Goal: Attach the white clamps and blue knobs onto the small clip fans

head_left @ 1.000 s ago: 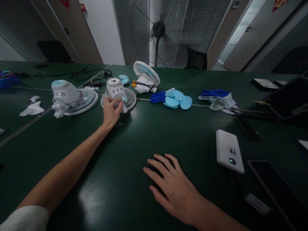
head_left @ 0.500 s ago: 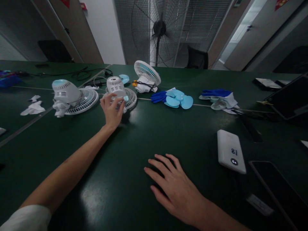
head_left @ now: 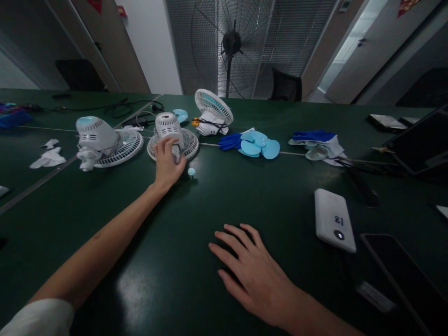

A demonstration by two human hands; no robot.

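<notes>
My left hand (head_left: pixel 168 163) is closed around the neck part of a small white fan (head_left: pixel 168 125). That fan lies with its round grille down on the table, motor housing up. Just right of the hand, a small light blue cap (head_left: pixel 191 171) is at the tabletop; whether it touches the surface I cannot tell. My right hand (head_left: pixel 257 275) rests palm down with fingers spread, holding nothing. A second white fan (head_left: pixel 98 135) lies grille down to the left, and a third fan (head_left: pixel 213 112) stands tilted behind.
Light blue fan blades (head_left: pixel 259 143) lie beside blue gloves (head_left: pixel 230 141). More gloves (head_left: pixel 320 143) lie farther right. A white device (head_left: pixel 335 219) and a dark phone-like slab (head_left: pixel 395 275) are at right. Cables (head_left: pixel 121 108) and crumpled white paper (head_left: pixel 48 157) are at left.
My left hand has let go of the light blue cap, which is now lower and to the right, and has closed on the fan's neck. The right hand stays put.
</notes>
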